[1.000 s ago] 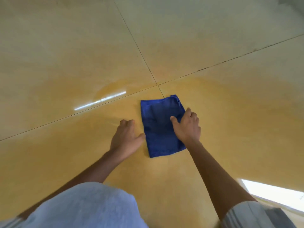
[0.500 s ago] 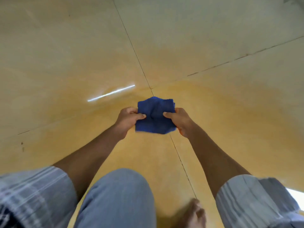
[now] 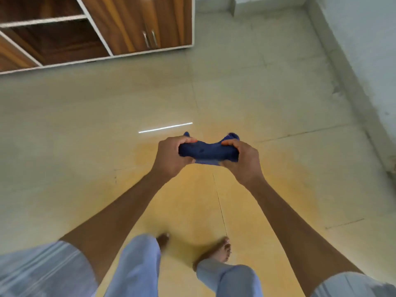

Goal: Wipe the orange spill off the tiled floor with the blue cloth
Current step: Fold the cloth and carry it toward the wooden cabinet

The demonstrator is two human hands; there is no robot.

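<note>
With the blue cloth [image 3: 209, 152] bunched and clenched between the left hand [image 3: 171, 155] and right hand [image 3: 242, 158], lifted clear of the tiled floor [image 3: 64, 129], the person would do well to refold a clean face before lowering onto the orange spill [image 3: 192, 200] spread below both hands.

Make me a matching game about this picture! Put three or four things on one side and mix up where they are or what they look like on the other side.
Things:
1. blue cloth
2. orange spill
3. wooden cabinet
4. bare foot

Descriptions:
A. stands at the top left, by the floor's far edge
B. bunched up and held between both hands
C. spread across the tiles
D. standing on the stained floor

Pairs: 1-B, 2-C, 3-A, 4-D
</note>
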